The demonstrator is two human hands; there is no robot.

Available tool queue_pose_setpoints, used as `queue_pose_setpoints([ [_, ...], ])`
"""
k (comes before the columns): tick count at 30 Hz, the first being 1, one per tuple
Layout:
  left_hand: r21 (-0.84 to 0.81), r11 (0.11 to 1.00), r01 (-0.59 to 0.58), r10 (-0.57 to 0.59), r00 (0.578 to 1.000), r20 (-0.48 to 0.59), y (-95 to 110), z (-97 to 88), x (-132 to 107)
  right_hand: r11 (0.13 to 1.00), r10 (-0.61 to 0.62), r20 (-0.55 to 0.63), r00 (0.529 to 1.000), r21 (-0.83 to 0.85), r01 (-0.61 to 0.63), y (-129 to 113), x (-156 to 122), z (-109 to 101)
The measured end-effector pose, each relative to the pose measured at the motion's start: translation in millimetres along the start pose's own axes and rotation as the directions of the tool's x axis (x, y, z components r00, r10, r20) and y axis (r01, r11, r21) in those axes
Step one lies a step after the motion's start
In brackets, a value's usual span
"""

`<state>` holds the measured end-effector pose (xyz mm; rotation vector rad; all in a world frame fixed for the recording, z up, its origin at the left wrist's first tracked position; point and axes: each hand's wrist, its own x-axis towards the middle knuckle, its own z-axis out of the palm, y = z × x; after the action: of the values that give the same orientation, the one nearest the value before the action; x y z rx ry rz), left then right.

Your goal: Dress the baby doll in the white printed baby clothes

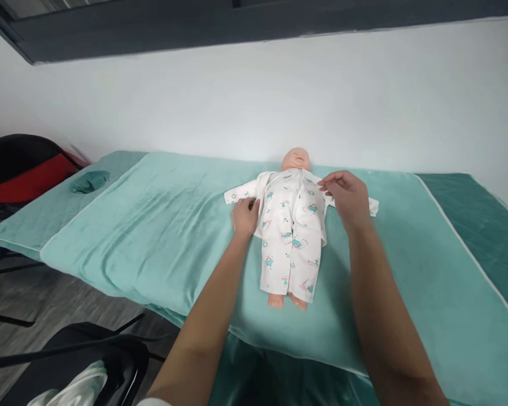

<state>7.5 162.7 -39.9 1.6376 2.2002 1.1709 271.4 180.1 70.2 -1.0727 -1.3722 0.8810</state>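
A baby doll (297, 158) lies on its back on the teal-covered bed, dressed in a white printed baby shirt (279, 194) and matching pants (275, 265). Its arms are spread and its bare feet stick out of the pant legs. At the shirt's left side, below the sleeve, my left hand (245, 217) has its fingers bent around the cloth edge. Over the opposite shoulder and sleeve is my right hand (346, 194), its fingers loosely bent and apart, with nothing visible in them. Part of that sleeve is hidden behind it.
The bed's teal cover (152, 225) stretches to both sides, with a face hole (90, 181) at the left end. A white wall (195, 107) stands behind. Black chairs are at left; cloth (80, 386) lies on the nearer chair (127, 361).
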Motion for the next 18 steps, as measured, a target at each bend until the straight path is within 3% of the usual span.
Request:
queue_pose_setpoints([
  [3, 0.026, 0.999, -0.027, 0.026, 0.999, 0.035, 0.2, -0.2, 7.8, 0.994, 0.007, -0.121, 0.993, -0.105, -0.020, 26.1, 26.7, 24.9],
  [6, -0.060, 0.998, -0.007, 0.013, 0.996, 0.091, -4.0, 2.2, 21.2, 0.983, 0.040, -0.085, 0.996, -0.176, -0.055, 43.4, 31.2, 43.7],
  [10, -0.304, 0.947, 0.099, -0.054, 0.987, 0.151, -9.8, 4.4, 38.0, 0.984, 0.108, -0.003, 0.994, -0.143, -0.108, 47.5, 23.2, 48.9],
  [14, -0.625, 0.743, 0.240, -0.054, 0.952, 0.301, -3.0, -3.4, 40.5, 0.984, 0.131, 0.023, 0.991, -0.125, -0.127, 42.7, 20.9, 47.6],
  [18, -0.742, 0.563, 0.365, -0.087, 0.919, 0.386, 17.4, -16.4, 31.9, 0.987, 0.132, 0.017, 0.991, -0.094, -0.130, 42.9, 22.1, 49.2],
])
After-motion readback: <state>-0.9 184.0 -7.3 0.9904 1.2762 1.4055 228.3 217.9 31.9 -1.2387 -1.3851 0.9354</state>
